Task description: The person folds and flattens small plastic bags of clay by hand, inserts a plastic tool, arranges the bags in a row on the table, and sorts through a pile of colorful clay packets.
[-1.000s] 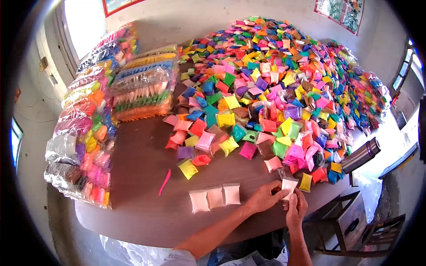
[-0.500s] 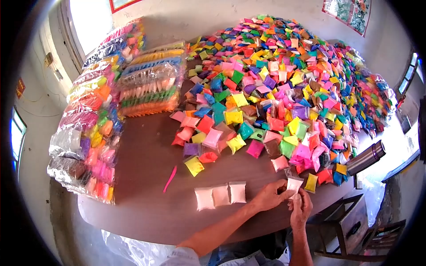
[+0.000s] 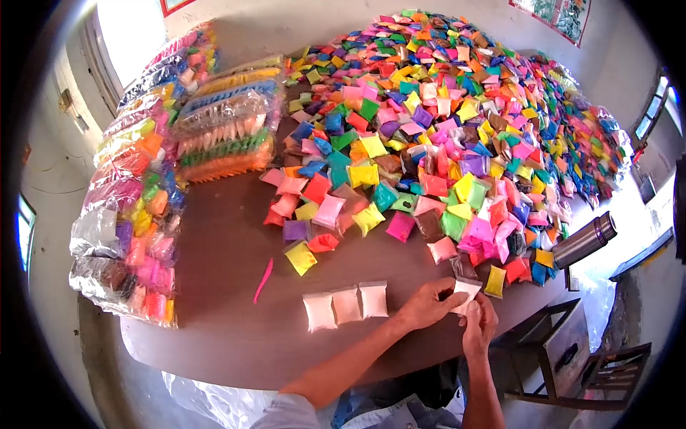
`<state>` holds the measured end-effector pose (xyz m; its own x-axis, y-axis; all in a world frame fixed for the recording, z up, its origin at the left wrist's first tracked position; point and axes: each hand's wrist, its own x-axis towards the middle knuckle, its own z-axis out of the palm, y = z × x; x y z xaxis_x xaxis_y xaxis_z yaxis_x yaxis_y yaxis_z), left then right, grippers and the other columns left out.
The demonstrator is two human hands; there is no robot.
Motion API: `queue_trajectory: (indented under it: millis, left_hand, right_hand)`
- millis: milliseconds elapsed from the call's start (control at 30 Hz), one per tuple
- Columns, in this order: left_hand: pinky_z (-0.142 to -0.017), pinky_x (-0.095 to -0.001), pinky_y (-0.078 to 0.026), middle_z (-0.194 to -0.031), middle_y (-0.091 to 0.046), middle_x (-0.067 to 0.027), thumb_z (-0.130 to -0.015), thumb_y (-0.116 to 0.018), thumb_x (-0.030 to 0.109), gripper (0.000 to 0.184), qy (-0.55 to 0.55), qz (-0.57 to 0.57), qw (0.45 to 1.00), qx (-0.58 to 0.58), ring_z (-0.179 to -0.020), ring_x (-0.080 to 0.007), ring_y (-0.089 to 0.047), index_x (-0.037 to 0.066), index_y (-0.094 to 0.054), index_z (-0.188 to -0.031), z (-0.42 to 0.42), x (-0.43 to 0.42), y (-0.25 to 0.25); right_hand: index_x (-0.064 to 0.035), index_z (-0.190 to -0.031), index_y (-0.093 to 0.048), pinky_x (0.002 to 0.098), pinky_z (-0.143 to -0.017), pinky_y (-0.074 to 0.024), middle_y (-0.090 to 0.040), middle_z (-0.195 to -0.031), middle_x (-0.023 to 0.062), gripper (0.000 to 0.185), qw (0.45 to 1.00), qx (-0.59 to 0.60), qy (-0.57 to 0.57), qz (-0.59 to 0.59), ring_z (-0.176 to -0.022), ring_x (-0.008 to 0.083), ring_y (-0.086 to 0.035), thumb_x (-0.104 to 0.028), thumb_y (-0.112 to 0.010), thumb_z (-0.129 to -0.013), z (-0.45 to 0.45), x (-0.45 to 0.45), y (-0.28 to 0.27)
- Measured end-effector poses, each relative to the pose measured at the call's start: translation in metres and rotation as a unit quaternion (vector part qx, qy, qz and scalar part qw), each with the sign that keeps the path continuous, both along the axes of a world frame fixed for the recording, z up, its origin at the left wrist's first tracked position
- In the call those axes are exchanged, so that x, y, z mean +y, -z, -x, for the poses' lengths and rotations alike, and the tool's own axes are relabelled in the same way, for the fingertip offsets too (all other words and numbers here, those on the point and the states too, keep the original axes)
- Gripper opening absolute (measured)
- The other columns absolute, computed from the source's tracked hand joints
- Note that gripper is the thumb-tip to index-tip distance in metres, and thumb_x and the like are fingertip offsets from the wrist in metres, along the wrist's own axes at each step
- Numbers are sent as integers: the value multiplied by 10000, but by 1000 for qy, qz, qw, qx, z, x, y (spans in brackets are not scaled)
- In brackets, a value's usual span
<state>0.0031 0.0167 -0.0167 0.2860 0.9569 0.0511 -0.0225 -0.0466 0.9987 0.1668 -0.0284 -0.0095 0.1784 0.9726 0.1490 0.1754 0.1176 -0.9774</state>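
My left hand [image 3: 430,304] and my right hand [image 3: 478,327] are together near the table's front right, both closed on one small pale packet [image 3: 468,288]. The left fingers pinch its left side, and the right fingers grip its lower edge. To the left, a row of three similar packets lies flat: a whitish packet [image 3: 319,312], a pale pink packet [image 3: 346,305] and another whitish packet [image 3: 374,299]. A yellow packet [image 3: 494,282] lies just right of the held one. Behind it is a dark, mostly transparent packet [image 3: 463,267].
A large heap of colourful packets [image 3: 429,143] covers the back and right of the table [image 3: 214,343]. Long clear bags of packets [image 3: 118,193] are stacked at the left. A pink plastic strip [image 3: 263,281] lies mid-table. A metal flask [image 3: 586,240] is at the right edge, above a wooden chair [image 3: 564,350].
The whole view has shifted slightly, so things appear a little further left and up. Both hands still hold the pale packet, with little movement of the fingers.
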Motion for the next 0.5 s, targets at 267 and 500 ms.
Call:
queue_trajectory:
  millis: [267,500]
  left_hand:
    - [-687,-267,-489,-834,-625,19,-994,-690,232,209,40,1,999,-33,-799,-54,-557,24,-686,-1021,1,-5,-15]
    - [-634,-256,-450,-782,-568,38,-984,-705,214,191,15,-11,999,-32,-748,-44,-514,25,-677,-985,0,0,2]
  right_hand:
    - [0,-1100,-681,224,-566,-430,-626,-824,-12,246,1000,-13,-5,-9,-647,54,-526,-214,-584,-1028,-2,2,-2]
    - [-13,-1025,-670,225,-579,-408,-572,-790,-39,217,1000,-7,-16,-9,-668,42,-504,-211,-581,-1031,-1,2,0]
